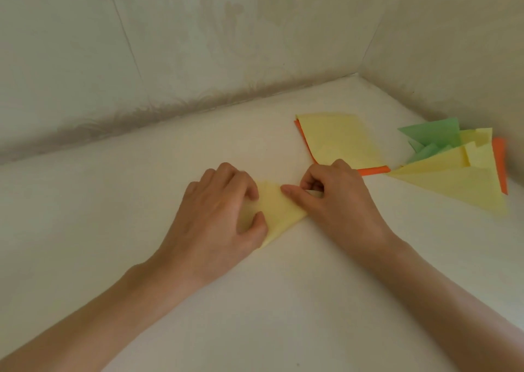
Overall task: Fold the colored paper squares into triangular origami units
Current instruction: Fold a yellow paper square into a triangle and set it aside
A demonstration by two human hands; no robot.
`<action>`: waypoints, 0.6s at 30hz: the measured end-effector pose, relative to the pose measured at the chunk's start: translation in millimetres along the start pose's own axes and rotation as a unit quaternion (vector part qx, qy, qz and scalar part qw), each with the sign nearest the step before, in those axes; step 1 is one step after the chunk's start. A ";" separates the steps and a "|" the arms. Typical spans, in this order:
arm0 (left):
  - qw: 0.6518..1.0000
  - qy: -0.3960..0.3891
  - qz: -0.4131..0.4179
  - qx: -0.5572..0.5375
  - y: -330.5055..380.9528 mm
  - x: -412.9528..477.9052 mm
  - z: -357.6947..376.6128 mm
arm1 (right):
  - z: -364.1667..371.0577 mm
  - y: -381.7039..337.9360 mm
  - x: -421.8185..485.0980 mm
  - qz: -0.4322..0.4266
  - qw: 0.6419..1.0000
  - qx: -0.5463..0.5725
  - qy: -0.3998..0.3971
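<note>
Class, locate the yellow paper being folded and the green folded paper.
yellow paper being folded (279, 210): head view, its bare middle.
green folded paper (432, 133): head view, its upper flap.

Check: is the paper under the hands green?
No, the paper that the left hand and right hand hold is yellow.

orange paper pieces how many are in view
2. One orange paper sheet lies under the flat yellow paper sheet beyond the right hand; another orange paper piece sits at the right edge of the folded paper pile. Others may be hidden.
</note>
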State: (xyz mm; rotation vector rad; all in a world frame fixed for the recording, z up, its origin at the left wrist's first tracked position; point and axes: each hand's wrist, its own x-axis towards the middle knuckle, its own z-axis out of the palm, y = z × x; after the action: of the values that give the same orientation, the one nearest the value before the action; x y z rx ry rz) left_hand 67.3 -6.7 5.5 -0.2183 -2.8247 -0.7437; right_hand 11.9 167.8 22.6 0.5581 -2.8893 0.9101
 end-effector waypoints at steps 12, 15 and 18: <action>0.996 -0.013 -0.068 -0.050 5.2 22.5 5.0 | 5.1 5.3 -0.3 -0.048 0.999 -0.002 0.019; 0.998 0.013 -0.054 -0.020 8.4 19.3 7.1 | 8.2 8.7 0.8 -0.070 0.997 -0.016 0.035; 0.995 0.029 -0.090 0.010 9.1 18.8 7.9 | 9.6 11.3 0.6 -0.080 0.996 -0.016 0.044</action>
State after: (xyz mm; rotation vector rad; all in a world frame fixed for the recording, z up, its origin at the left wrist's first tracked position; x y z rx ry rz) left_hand 49.6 6.8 7.5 0.0609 -2.8212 -0.7441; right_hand 7.8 170.8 8.7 0.7157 -2.7301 0.8429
